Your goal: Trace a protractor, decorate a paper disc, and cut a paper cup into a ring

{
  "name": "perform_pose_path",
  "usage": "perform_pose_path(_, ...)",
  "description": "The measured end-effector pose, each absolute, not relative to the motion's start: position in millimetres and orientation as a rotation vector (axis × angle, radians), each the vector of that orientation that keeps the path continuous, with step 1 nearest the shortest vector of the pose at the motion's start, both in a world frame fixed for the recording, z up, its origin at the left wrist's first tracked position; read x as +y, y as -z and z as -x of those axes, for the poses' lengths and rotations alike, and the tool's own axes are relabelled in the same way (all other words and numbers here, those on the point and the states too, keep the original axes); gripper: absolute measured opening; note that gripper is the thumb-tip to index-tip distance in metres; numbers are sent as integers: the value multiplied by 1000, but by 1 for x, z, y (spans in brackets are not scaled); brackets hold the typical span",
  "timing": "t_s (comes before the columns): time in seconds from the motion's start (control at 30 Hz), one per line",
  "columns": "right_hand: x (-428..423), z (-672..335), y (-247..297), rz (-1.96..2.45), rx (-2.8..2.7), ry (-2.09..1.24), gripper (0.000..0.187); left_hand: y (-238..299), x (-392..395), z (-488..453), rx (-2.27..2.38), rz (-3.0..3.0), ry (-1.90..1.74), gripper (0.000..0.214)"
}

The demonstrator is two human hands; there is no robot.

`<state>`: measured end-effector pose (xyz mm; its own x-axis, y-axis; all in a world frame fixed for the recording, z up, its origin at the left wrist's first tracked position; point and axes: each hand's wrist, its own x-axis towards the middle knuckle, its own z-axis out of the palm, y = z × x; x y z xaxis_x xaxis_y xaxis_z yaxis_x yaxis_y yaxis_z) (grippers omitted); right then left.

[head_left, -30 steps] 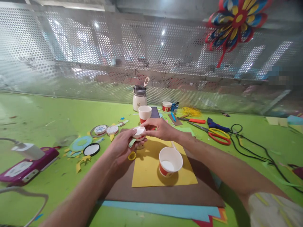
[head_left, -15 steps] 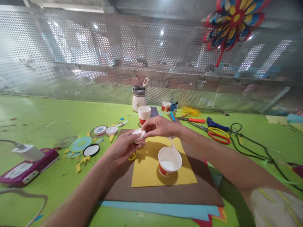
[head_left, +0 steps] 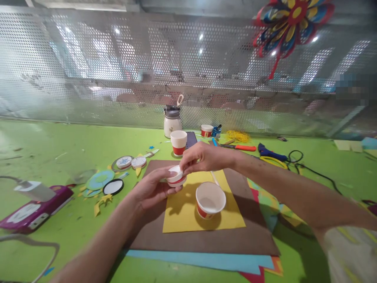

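Observation:
My left hand (head_left: 156,184) is closed around a short, cut-down paper cup (head_left: 177,177), white with a thin red band, with the thumb on its upper edge. At the cup's right edge, the thumb and fingertips of my right hand (head_left: 198,158) are pinched together; the exact contact is partly hidden. Below my right wrist, a white paper cup (head_left: 211,198) with a red and yellow print stands on a yellow sheet (head_left: 184,220). Behind my hands is another white cup with a red band (head_left: 178,143).
A brown board (head_left: 159,241) lies under the yellow sheet, over coloured paper. To the left are paper cutouts (head_left: 100,180) and a purple power strip (head_left: 38,210). Beyond stand a bottle (head_left: 172,122) and a small cup (head_left: 206,131). A blue glue gun (head_left: 271,153) lies right.
The cut-down cup has tilted and shifted slightly right and down, showing more of its side. My right hand has moved a little right, and my right forearm now covers more of the scissors.

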<state>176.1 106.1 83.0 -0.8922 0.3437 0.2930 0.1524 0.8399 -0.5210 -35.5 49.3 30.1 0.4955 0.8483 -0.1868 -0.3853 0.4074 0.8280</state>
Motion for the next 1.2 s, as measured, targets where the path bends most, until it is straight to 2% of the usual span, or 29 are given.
perform_pose_path(0.3,98,-179,-77,250,-2631,-451,12,-22,51,37,654,-809,-852,16)
perform_pose_path(0.57,91,-184,-81,256,-2647,-540,14,-24,51,43,577,-866,-769,23)
perform_pose_path(0.87,76,-179,-96,171,-2873,-165,19,-22,48,39,479,-922,-691,23)
perform_pose_path(1.07,71,-182,-101,293,-2855,-436,11,-22,49,39,477,-917,-670,27)
perform_pose_path(1.2,73,-180,-100,297,-2882,-375,11,-21,48,37,475,-905,-670,23)
